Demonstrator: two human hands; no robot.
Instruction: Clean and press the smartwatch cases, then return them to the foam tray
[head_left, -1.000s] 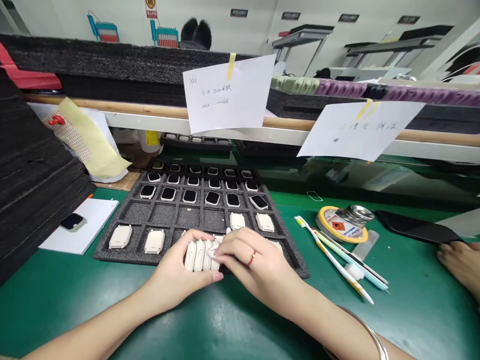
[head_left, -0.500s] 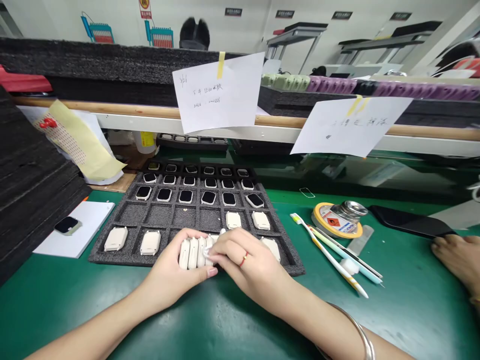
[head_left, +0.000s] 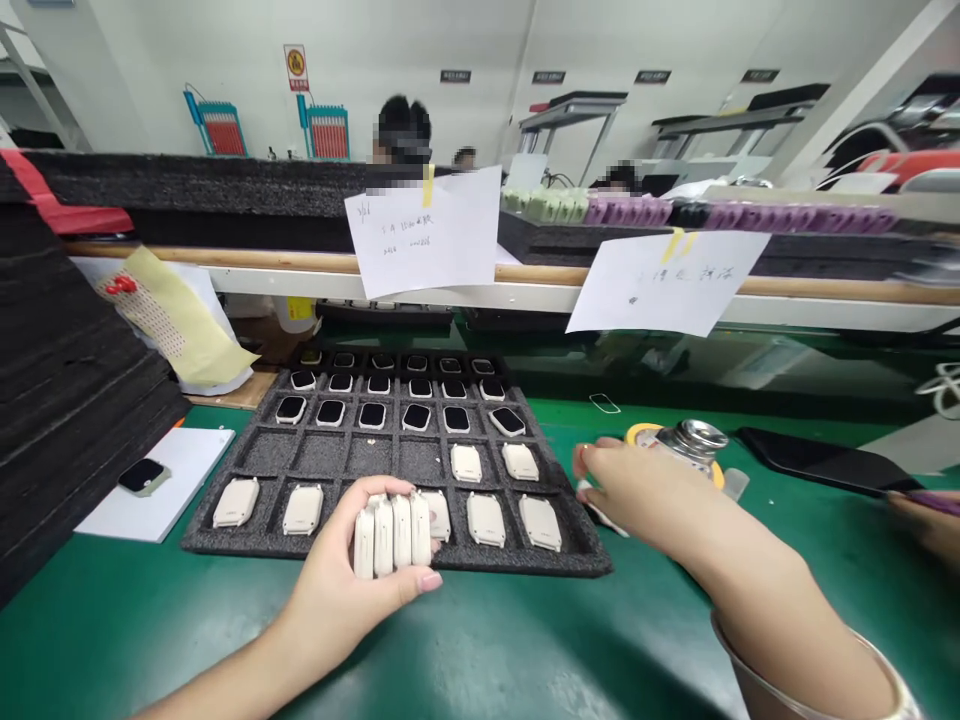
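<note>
In my left hand (head_left: pixel 341 555), closed around them, is a row of several off-white watch cases (head_left: pixel 392 540) stood on edge, just over the front of a black foam tray (head_left: pixel 322 545). My right hand (head_left: pixel 622 485) is off to the tray's right, beside a yellow-rimmed tape roll (head_left: pixel 637 433). Its fingers are bent together around something white and thin, partly hidden, that I cannot make out. Off-white cases (head_left: pixel 486 520) lie back-up in the tray's nearer rows. Farther rows hold watches with black screens (head_left: pixel 373 415).
A metal-topped dispenser (head_left: pixel 697 440) stands by the tape. A black flat object (head_left: pixel 817 465) lies farther right, near another person's hand (head_left: pixel 934 525). Left, a watch (head_left: pixel 145 477) rests on white paper (head_left: pixel 176 510) beside stacked black foam (head_left: pixel 82 380). A shelf edge (head_left: pixel 525 297) with taped notes crosses behind.
My right hand has left the watch cases and moved right, to where the toothbrush lay. My left hand keeps hold of the cases. The view has tilted up slightly.
</note>
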